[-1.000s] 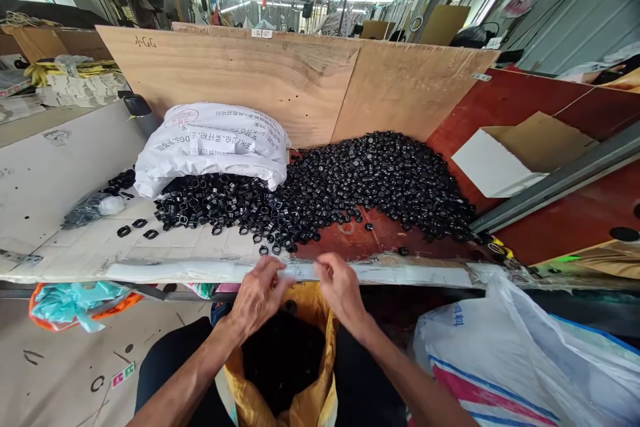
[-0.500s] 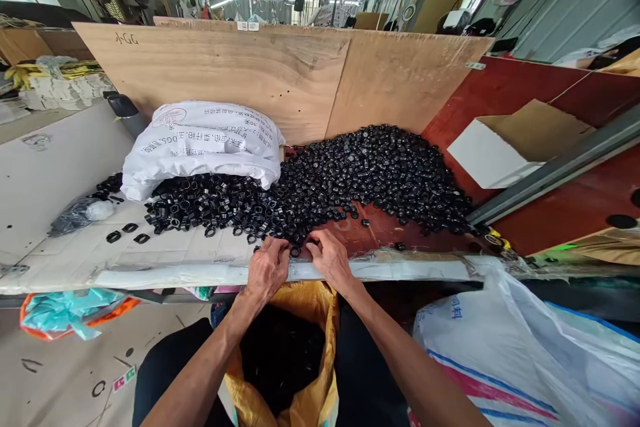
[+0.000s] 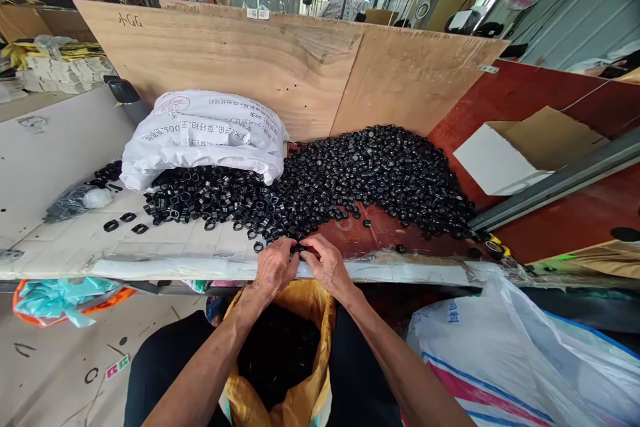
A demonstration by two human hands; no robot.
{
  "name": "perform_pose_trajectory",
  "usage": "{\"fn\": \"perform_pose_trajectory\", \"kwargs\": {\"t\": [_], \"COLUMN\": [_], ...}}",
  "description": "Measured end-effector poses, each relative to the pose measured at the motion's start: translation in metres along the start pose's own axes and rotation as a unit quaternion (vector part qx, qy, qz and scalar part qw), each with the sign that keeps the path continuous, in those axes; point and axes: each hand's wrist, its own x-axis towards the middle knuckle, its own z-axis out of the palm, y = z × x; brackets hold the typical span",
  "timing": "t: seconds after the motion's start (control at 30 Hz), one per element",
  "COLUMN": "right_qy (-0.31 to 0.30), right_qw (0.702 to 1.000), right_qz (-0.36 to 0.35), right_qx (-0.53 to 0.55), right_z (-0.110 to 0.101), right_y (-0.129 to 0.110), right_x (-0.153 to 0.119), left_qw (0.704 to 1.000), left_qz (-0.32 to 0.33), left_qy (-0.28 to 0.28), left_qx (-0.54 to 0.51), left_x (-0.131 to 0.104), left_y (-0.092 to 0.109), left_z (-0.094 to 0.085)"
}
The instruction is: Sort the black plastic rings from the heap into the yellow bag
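Note:
Close together at the table's front edge, my left hand (image 3: 275,267) and my right hand (image 3: 327,264) meet fingertip to fingertip. Between them is a small black plastic part (image 3: 299,248), pinched from both sides; its exact shape is partly covered by my fingers. Just beyond my hands lies a heap of black plastic rings (image 3: 215,197), merging on the right into a larger pile of black round caps (image 3: 380,167). Below my wrists, between my knees, stands an open yellow sack (image 3: 317,303) with dark contents.
A white printed sack (image 3: 210,127) lies on the rings against a plywood board (image 3: 250,53). An open carton (image 3: 500,160) and a metal bar (image 3: 560,190) are at the right. A large white plastic sack (image 3: 480,347) stands beside my right leg.
My hands have drawn nearer to each other, and their fingertips now meet at the small black part. The camera view has shifted slightly.

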Motion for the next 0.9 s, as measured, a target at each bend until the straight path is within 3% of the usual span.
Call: {"fn": "perform_pose_trajectory", "kwargs": {"t": [0.27, 0.5, 0.7, 0.77, 0.9], "right_qy": [0.011, 0.024, 0.049, 0.04, 0.019], "right_qw": [0.99, 0.972, 0.968, 0.971, 0.976], "right_qz": [0.065, 0.09, 0.137, 0.126, 0.077], "right_qx": [0.128, 0.215, 0.206, 0.198, 0.202], "right_z": [0.005, 0.006, 0.008, 0.007, 0.004], "right_y": [0.005, 0.008, 0.009, 0.008, 0.006], "right_x": [-0.001, -0.001, -0.001, -0.001, -0.002], "left_qw": [0.986, 0.942, 0.89, 0.88, 0.896], "left_qz": [-0.03, -0.015, -0.133, -0.148, -0.112], "left_qy": [-0.017, -0.026, -0.054, -0.059, -0.039], "left_qx": [-0.166, -0.333, -0.433, -0.447, -0.428], "left_x": [0.002, 0.002, -0.001, -0.002, -0.002], "left_y": [-0.006, -0.015, -0.015, -0.015, -0.016], "left_z": [-0.011, -0.013, -0.006, -0.005, -0.007]}}
